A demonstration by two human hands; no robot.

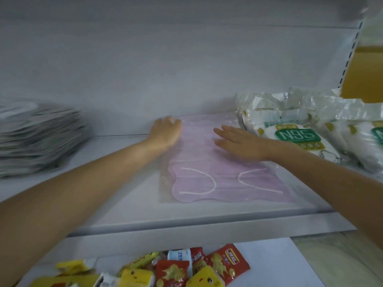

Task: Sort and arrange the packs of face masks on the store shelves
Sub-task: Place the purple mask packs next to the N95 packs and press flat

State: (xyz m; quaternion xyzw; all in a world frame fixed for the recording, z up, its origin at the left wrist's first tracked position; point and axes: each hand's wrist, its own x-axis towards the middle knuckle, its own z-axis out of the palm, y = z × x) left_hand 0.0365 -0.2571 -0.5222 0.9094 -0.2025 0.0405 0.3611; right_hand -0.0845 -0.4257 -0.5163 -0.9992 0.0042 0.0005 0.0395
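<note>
On a white store shelf (128, 204), a clear pack of pink face masks (223, 179) is seen lying flat, its long side running from the front lip toward the back panel (145, 69), with white ear loops (199, 183) visible through the film at the near end. Both bare hands are reached in over it. The right hand (242, 143) is laid palm down on the pack's right middle, the fingers straight and slightly spread, with nothing grasped. The left hand (166, 131) is placed at the pack's far left corner, close to the back panel; it is blurred and foreshortened, and it cannot be told whether the corner is pinched or merely touched. Just beside the pink pack on the right, white packs marked N95 in green (298, 137) are piled in crinkled plastic against the back panel. Above them, a brown cardboard box (362, 75) is seen at the frame's edge, next to a slotted shelf upright (350, 52). Well apart on the left end of the shelf, a tall stack of thin grey and white packs (39, 137) is shown, too blurred for its labels to be read. Below, on a lower shelf (269, 255), red and yellow snack packets (176, 270) are heaped loosely together.
</note>
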